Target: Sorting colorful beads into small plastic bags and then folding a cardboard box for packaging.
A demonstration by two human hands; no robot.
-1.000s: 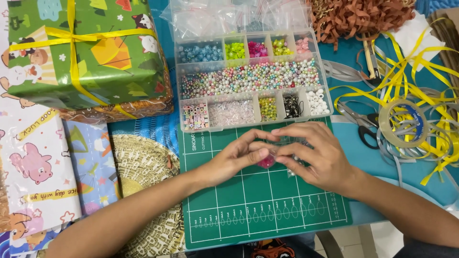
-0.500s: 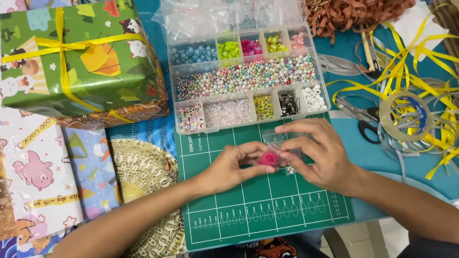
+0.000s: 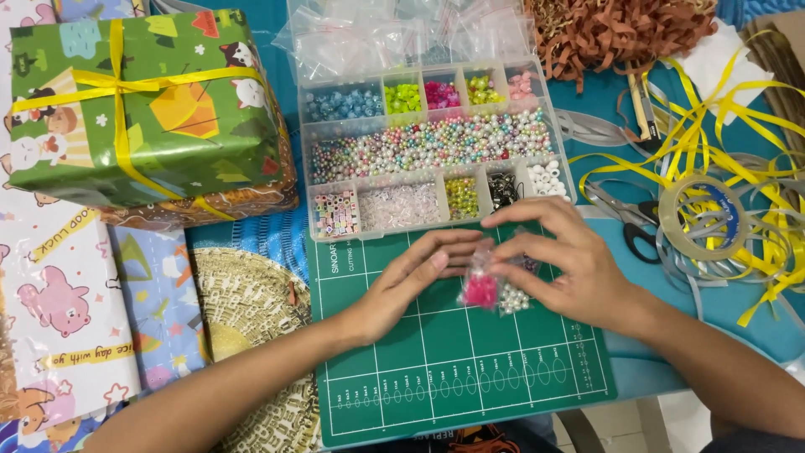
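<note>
A small clear bag of pink beads (image 3: pixel 480 288) is held just above the green cutting mat (image 3: pixel 453 369), near the mat's upper middle, pinched between two hands. The right hand (image 3: pixel 570 264) grips its top edge with thumb and fingertips, and a second small bag of pale beads (image 3: pixel 513 299) hangs just beside the pink one under the same hand. The left hand (image 3: pixel 411 281) reaches in from the left, fingers extended and touching the pink bag's side; whether it actually clasps the bag cannot be told.

Just beyond the hands, at the mat's far edge, sits a clear compartment box of beads (image 3: pixel 432 155), its long middle tray filled with pastel pearls. Empty little plastic bags (image 3: pixel 377 38) lie heaped behind it. To the left stands a gift box in green wrapping paper tied with yellow ribbon (image 3: pixel 147 109), with printed wrapping sheets (image 3: pixel 59 294) and a woven round mat (image 3: pixel 243 302) below it. To the right lie black-handled scissors (image 3: pixel 633 222), a roll of tape (image 3: pixel 703 216) and tangled yellow ribbon (image 3: pixel 755 168), with brown paper shred (image 3: pixel 620 29) at the top.
</note>
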